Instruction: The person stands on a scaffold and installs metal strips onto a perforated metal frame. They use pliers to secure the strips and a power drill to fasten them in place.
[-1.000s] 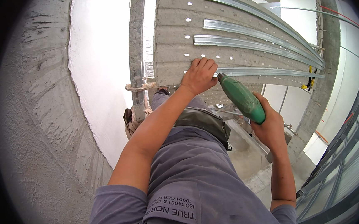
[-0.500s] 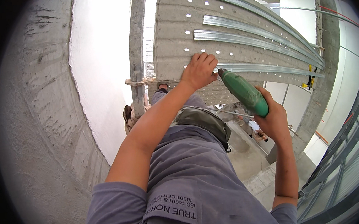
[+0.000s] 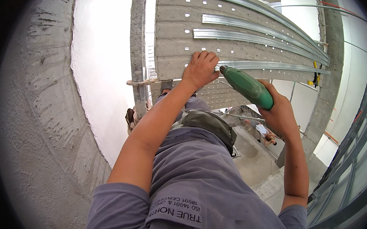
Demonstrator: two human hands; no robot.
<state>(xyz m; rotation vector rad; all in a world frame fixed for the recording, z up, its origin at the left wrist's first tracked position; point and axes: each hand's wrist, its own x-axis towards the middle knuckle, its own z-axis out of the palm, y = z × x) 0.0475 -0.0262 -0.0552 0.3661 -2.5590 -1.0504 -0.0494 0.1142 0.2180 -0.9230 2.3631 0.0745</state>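
Note:
My right hand [image 3: 278, 112] is wrapped round the rear of a green power drill [image 3: 247, 86]. The drill's dark nose points up and left, close to the fingers of my left hand [image 3: 200, 70]. Those fingers are curled over the near end of a silvery metal channel [image 3: 265, 66], which lies on a grey, perforated scaffold platform [image 3: 175, 62]. My hand covers the channel's end, and whether the drill's tip touches metal cannot be made out.
Several more metal channels [image 3: 237, 32] lie across the platform. A yellow and black tool [image 3: 315, 74] sits at its right end. An upright scaffold pole [image 3: 137, 45] stands left, beside a rough concrete wall [image 3: 43, 124]. Far below, a person [image 3: 268, 136] is on the lower floor.
The view has shifted a little, so the platform and channels appear slightly higher and further left. Both hands keep their hold, with the drill's nose still beside my left fingers.

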